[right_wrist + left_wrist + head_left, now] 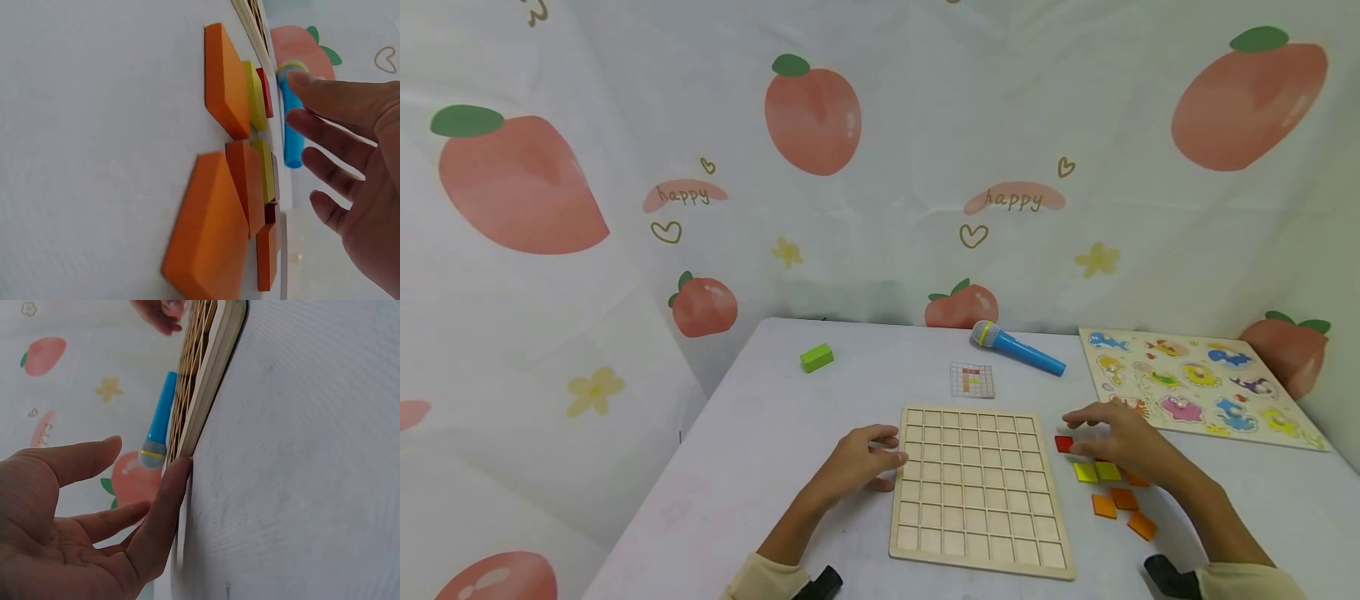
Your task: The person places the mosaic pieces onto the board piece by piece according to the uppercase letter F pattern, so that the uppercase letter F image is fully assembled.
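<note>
A wooden grid board lies flat on the white table, its square cells bare. My left hand is at the board's left edge; in the left wrist view a fingertip touches the board's side and the fingers are loosely spread. My right hand hovers over small coloured tiles right of the board, holding nothing I can see. Under and near it lie a red tile, yellow tiles and several orange tiles. The right wrist view shows the fingers extended above the orange tiles, apart from them.
Behind the board lies a small printed grid card. A blue toy microphone rests farther back. An animal puzzle board occupies the back right, and a green block sits at the back left. A printed curtain hangs behind the table.
</note>
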`<action>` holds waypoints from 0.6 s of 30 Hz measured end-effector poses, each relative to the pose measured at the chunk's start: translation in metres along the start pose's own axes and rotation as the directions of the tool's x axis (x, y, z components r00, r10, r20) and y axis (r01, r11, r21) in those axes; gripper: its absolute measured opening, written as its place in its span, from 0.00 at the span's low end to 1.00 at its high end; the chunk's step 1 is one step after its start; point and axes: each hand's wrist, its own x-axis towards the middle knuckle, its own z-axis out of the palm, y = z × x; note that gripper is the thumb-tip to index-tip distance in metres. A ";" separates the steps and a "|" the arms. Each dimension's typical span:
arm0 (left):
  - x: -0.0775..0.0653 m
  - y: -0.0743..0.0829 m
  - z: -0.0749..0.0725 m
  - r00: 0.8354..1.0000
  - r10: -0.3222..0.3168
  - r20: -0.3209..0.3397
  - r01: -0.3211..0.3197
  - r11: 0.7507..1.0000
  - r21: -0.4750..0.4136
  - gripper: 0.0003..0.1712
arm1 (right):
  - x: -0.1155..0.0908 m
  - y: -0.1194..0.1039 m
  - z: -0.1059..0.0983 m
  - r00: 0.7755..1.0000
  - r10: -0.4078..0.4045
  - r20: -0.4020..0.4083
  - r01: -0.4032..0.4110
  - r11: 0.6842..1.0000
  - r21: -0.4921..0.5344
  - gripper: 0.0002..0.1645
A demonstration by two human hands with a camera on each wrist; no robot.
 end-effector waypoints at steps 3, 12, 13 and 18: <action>0.000 -0.001 0.001 1.000 0.000 -0.002 0.000 1.000 0.003 0.37 | 0.001 -0.002 0.002 1.000 -0.005 0.022 0.005 1.000 0.020 0.22; 0.000 -0.003 0.002 1.000 0.004 -0.003 -0.004 1.000 0.009 0.36 | 0.007 -0.009 0.009 0.996 0.048 0.072 -0.049 0.999 0.010 0.24; 0.000 -0.004 0.002 1.000 0.009 -0.002 -0.009 1.000 0.010 0.36 | 0.007 -0.009 0.009 0.996 0.050 0.077 -0.051 0.999 0.008 0.24; 0.000 -0.005 0.002 0.999 0.033 0.001 -0.033 0.999 0.015 0.35 | 0.008 -0.010 0.011 0.996 0.038 0.085 -0.037 0.999 -0.015 0.23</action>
